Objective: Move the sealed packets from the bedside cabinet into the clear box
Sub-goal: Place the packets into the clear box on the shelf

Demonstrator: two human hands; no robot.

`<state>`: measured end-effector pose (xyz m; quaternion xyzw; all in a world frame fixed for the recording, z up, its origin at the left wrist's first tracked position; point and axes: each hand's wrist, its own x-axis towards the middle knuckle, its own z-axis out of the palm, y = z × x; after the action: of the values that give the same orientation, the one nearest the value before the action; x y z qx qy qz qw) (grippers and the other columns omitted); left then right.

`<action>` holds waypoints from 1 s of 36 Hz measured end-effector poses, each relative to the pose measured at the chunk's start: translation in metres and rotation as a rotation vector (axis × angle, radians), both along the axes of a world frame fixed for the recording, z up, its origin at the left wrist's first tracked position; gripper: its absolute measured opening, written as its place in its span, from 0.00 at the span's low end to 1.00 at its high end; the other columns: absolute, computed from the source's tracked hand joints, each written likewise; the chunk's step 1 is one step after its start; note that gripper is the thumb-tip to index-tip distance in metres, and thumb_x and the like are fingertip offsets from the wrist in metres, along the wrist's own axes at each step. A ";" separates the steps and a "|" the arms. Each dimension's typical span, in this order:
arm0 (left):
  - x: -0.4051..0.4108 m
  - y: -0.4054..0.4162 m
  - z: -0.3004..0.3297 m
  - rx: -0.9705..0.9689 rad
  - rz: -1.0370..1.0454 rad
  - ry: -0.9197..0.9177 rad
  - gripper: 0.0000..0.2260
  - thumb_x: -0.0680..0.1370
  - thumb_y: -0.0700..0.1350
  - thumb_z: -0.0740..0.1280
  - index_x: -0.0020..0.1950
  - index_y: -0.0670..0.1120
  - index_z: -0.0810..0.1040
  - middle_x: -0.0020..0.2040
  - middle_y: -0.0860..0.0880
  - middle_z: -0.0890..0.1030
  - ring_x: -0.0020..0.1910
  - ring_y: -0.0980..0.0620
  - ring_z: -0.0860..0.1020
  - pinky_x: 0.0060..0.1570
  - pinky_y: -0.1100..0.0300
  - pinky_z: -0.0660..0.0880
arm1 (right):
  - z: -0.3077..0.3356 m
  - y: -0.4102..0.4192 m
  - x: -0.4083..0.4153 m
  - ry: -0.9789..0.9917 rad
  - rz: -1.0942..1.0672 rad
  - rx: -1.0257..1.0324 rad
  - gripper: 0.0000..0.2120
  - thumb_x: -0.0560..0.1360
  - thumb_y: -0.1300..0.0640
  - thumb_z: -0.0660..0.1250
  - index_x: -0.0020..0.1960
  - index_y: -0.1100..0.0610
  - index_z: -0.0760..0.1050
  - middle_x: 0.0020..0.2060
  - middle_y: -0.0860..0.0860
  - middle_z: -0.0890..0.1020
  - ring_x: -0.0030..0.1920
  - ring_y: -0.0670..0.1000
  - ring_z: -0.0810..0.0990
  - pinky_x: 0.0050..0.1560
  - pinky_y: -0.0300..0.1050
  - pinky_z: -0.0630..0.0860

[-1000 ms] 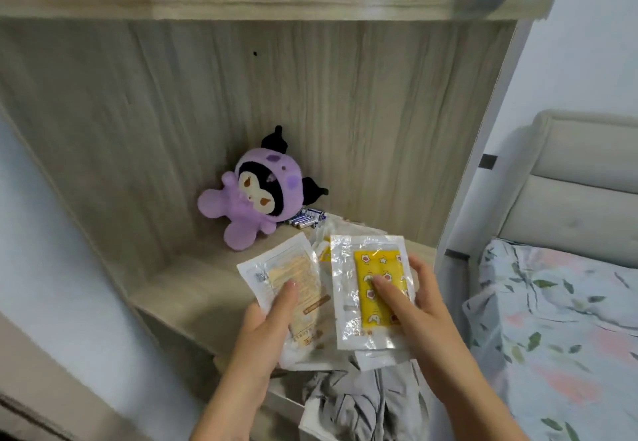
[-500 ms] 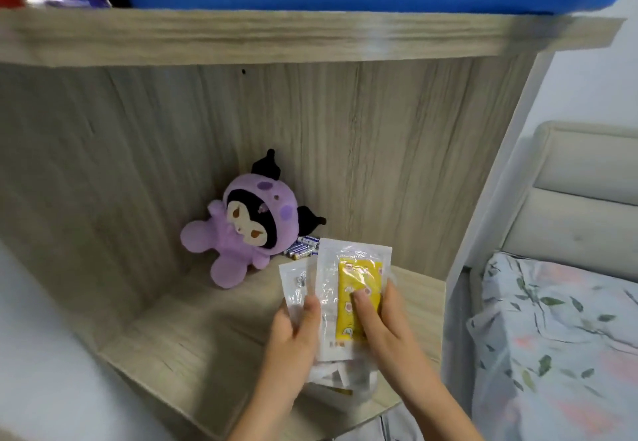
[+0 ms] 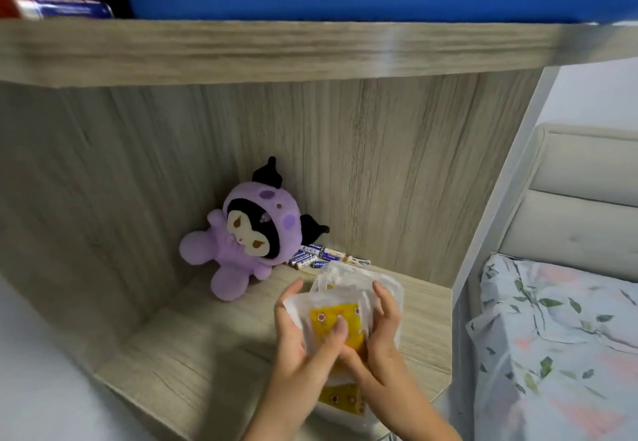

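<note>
Low in the centre of the frame, a stack of sealed packets [image 3: 340,325] is gathered between both hands just above the bedside cabinet [image 3: 193,371] shelf. The left hand [image 3: 303,347] is curled round the stack's left edge, thumb laid on the yellow top packet; the right hand [image 3: 379,340] is cupped against the right edge, fingers [image 3: 383,297] bent over it. The packets appear to be squared together so they can be carried at once. The clear box is not seen. A purple plush toy [image 3: 241,243] and batteries [image 3: 317,256] are left at the back.
</note>
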<state>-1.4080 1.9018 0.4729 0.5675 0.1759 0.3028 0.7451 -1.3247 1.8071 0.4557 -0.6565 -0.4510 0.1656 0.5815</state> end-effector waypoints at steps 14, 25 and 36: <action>0.003 0.011 -0.030 0.114 -0.159 0.095 0.27 0.70 0.49 0.68 0.69 0.57 0.66 0.69 0.50 0.74 0.66 0.53 0.74 0.67 0.51 0.70 | -0.002 0.010 0.016 -0.047 -0.083 -0.223 0.35 0.66 0.58 0.77 0.64 0.44 0.60 0.51 0.41 0.80 0.49 0.38 0.80 0.48 0.32 0.75; -0.024 0.025 -0.026 0.476 0.217 -0.030 0.24 0.69 0.54 0.67 0.61 0.70 0.65 0.62 0.68 0.72 0.63 0.62 0.73 0.62 0.69 0.69 | 0.049 0.010 0.070 0.131 0.323 -0.413 0.40 0.66 0.62 0.76 0.69 0.45 0.57 0.56 0.49 0.76 0.55 0.47 0.78 0.56 0.46 0.78; -0.022 0.029 -0.073 1.276 0.103 0.309 0.31 0.77 0.69 0.51 0.68 0.48 0.67 0.73 0.55 0.65 0.71 0.52 0.64 0.66 0.52 0.59 | 0.045 0.050 0.050 -0.234 0.502 -0.943 0.11 0.77 0.45 0.64 0.56 0.49 0.68 0.49 0.41 0.74 0.56 0.46 0.72 0.58 0.39 0.69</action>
<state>-1.4298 1.9306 0.3995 0.9258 0.0936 0.2979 0.2131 -1.2750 1.8572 0.5009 -0.7325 -0.5322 0.4094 0.1128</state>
